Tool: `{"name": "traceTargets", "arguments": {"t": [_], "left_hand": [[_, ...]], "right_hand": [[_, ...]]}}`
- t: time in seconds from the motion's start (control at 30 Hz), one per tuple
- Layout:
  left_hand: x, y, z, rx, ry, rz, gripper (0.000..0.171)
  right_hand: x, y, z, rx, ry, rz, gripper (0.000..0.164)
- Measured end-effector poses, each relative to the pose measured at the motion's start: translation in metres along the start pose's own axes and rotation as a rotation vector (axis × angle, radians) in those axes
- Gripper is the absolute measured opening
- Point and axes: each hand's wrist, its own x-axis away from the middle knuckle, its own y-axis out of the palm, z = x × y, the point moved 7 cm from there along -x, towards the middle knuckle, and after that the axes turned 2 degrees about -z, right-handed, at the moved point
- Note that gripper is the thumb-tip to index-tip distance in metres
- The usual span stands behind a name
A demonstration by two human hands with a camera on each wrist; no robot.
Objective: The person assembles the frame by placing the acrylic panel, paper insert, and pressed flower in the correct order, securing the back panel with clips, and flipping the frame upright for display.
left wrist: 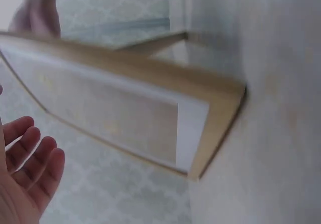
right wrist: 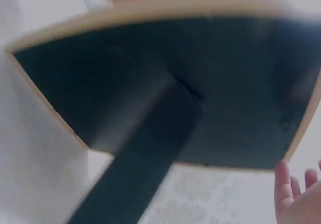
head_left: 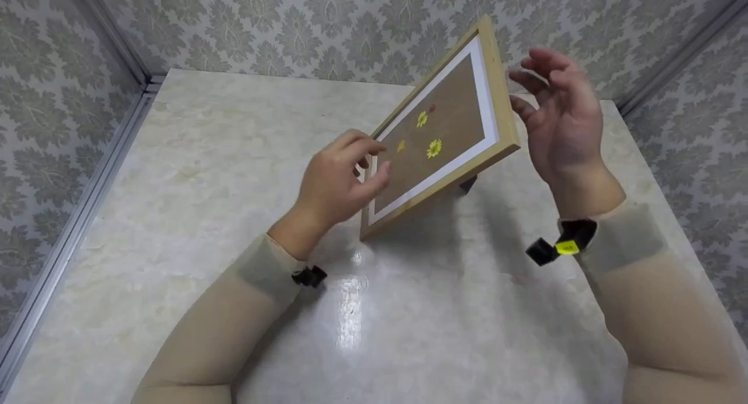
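A wooden picture frame (head_left: 502,100) stands tilted on the table, with yellow flowers (head_left: 434,148) on a brown ground inside a white mat. In the right wrist view its dark back (right wrist: 241,98) shows, with a black easel leg (right wrist: 145,148) swung out from it. My left hand (head_left: 342,179) is by the frame's left side, fingers loosely bent and overlapping its edge in the head view. The left wrist view shows these fingers apart from the frame. Just beyond the right edge, my right hand (head_left: 564,114) is raised with fingers spread and loosely bent, holding nothing.
The pale marbled table (head_left: 193,176) lies under both arms. Patterned wall panels (head_left: 327,30) rise behind it and at both sides, with a metal rail (head_left: 76,217) along the left. Each wrist carries a small black camera (head_left: 542,251).
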Motion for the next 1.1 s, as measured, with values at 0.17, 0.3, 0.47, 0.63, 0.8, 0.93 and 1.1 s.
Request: {"name": "traceTargets", "arguments": {"t": [0.17, 0.3, 0.47, 0.63, 0.8, 0.93, 1.1], "left_hand": [[-0.023, -0.004, -0.059, 0.119, -0.273, -0.115, 0.036], [-0.037, 0.006, -0.098, 0.182, -0.444, -0.237, 0.043], [-0.052, 0.028, -0.128, 0.268, -0.564, -0.362, 0.053], [-0.060, 0.050, -0.144, 0.327, -0.631, -0.390, 0.055], [-0.063, 0.065, -0.147, 0.363, -0.642, -0.391, 0.052], [-0.064, 0.075, -0.145, 0.355, -0.633, -0.429, 0.047], [-0.062, 0.082, -0.144, 0.368, -0.625, -0.440, 0.044]], "right_hand": [[0.045, 0.005, -0.006, -0.045, 0.019, 0.050, 0.033], [0.071, 0.011, -0.010, -0.085, 0.042, 0.076, 0.035], [0.090, 0.020, -0.014, -0.097, 0.073, 0.069, 0.036], [0.101, 0.027, -0.012, -0.096, 0.115, 0.035, 0.029], [0.105, 0.029, -0.005, -0.074, 0.162, 0.035, 0.027], [0.105, 0.029, 0.002, -0.015, 0.194, 0.046, 0.026], [0.105, 0.026, 0.006, 0.037, 0.206, 0.047, 0.029]]}}
